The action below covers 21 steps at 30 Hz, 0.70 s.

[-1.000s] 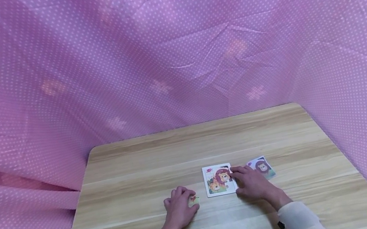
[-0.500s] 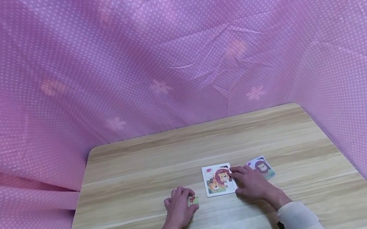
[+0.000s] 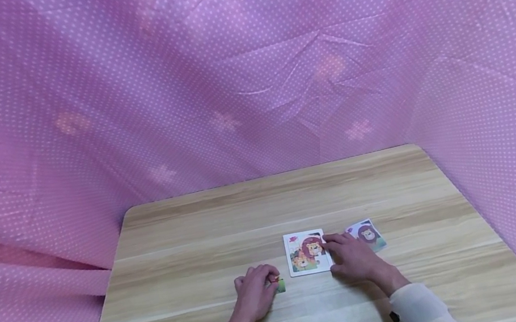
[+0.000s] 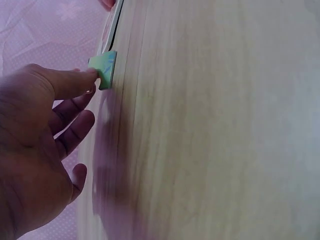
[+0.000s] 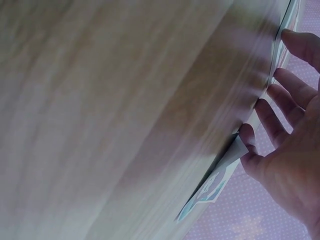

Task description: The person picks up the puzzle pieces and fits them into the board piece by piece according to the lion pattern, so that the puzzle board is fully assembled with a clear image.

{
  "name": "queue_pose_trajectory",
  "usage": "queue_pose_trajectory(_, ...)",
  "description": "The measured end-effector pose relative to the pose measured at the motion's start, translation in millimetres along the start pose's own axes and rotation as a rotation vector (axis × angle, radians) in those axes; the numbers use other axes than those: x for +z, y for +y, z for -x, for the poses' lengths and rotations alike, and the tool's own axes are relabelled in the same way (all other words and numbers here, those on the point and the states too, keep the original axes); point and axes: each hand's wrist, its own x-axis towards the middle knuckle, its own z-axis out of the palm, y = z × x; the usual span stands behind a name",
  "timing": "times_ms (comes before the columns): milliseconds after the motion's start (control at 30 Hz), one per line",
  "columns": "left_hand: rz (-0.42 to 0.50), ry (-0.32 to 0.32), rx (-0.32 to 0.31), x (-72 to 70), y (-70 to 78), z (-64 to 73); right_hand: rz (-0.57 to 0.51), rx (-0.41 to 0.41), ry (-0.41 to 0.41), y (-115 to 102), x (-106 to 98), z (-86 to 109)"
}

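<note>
A small green jigsaw piece (image 3: pixel 280 285) is pinched between the thumb and fingers of my left hand (image 3: pixel 253 297), left of the puzzle board. In the left wrist view the piece (image 4: pixel 104 65) is tilted up at the thumb tip, with the other fingers loosely bent. The square puzzle board (image 3: pixel 325 263) has a white border, a lion and a leopard-like animal, and a blank white area at its lower right. My right hand (image 3: pixel 358 259) rests at the board's right edge, its fingers fairly straight, thumb near the lower right corner.
A lion picture card (image 3: pixel 368 235) lies partly under my right hand; in the right wrist view the card (image 5: pixel 207 190) has one corner lifted against the little finger. The wooden table (image 3: pixel 196 223) is enclosed by a pink dotted curtain (image 3: pixel 247 99).
My left hand has moved slightly right, and the green piece has turned and now shows beyond the fingertips. My right hand and the board have barely moved.
</note>
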Motion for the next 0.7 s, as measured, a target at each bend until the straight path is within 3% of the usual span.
queue_pose_trajectory(400, 0.162, -0.033, 0.011, 7.4, 26.9, 7.3, -0.011, -0.008, -0.005, 0.9, -1.4, 12.2)
queue_pose_trajectory(533, 0.168, -0.064, 0.023, 13.5, 36.1, 7.1, -0.018, -0.017, -0.004, -0.9, -2.1, 15.9)
queue_pose_trajectory(700, 0.166, -0.058, 0.034, 20.4, 42.0, 6.2, -0.018, -0.013, -0.013, -3.5, -2.1, 21.1)
